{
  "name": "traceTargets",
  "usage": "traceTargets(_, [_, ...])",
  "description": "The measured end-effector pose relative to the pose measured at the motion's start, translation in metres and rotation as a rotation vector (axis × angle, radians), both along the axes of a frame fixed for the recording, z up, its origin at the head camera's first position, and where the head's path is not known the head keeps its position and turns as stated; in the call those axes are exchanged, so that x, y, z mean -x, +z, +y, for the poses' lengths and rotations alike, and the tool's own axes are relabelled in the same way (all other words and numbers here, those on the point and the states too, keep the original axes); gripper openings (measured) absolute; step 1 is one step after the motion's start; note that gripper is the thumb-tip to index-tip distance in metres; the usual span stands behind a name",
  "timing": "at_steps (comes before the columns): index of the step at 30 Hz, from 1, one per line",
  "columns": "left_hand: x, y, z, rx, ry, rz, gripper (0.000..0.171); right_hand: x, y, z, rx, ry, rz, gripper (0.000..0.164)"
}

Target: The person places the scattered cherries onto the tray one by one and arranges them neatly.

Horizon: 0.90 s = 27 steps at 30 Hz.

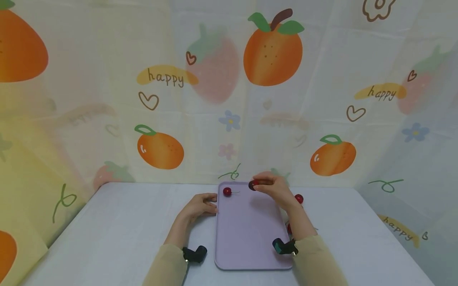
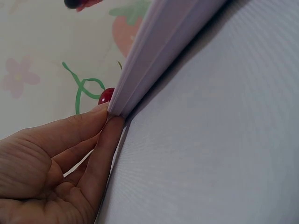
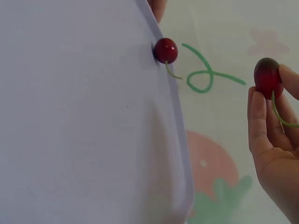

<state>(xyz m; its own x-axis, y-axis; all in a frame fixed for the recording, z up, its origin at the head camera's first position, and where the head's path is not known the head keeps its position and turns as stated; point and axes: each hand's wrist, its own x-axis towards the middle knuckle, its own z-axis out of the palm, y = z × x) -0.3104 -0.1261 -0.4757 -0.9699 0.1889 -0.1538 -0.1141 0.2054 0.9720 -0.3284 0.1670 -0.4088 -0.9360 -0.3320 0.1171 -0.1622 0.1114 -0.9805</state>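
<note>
My right hand [image 1: 273,190] pinches a dark red cherry [image 3: 268,78] between thumb and fingertips, its green stem hanging down. That cherry is held above the far part of a lilac tray [image 1: 250,238]. At the tray's left edge, my left hand [image 1: 198,205] touches the rim with extended fingers; the left wrist view shows its fingertips [image 2: 114,120] against the rim. Another red cherry [image 1: 227,192] lies in the far left corner of the tray, stem pointing right. In the right wrist view this cherry [image 3: 166,51] sits against the rim.
Right of the tray, a red cherry [image 1: 299,198] lies on the white table [image 1: 118,234]. Nearer, another cherry [image 1: 289,228] is partly hidden behind my right forearm. A fruit-printed cloth [image 1: 214,131] hangs behind the table's far edge.
</note>
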Motion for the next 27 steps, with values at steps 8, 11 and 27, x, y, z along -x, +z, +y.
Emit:
traceTargets(8, [-0.001, 0.001, -0.001, 0.012, -0.002, 0.0, 0.061, 0.005, -0.016, -0.022, -0.029, 0.008, -0.014, 0.042])
traceTargets(11, [-0.001, 0.001, -0.001, 0.003, -0.004, -0.003, 0.061, 0.007, -0.022, -0.029, -0.033, 0.001, -0.036, 0.042])
traceTargets(27, [0.001, -0.001, 0.0, -0.002, 0.006, -0.007, 0.058, 0.003, -0.042, -0.063, -0.143, -0.078, -0.031, 0.032])
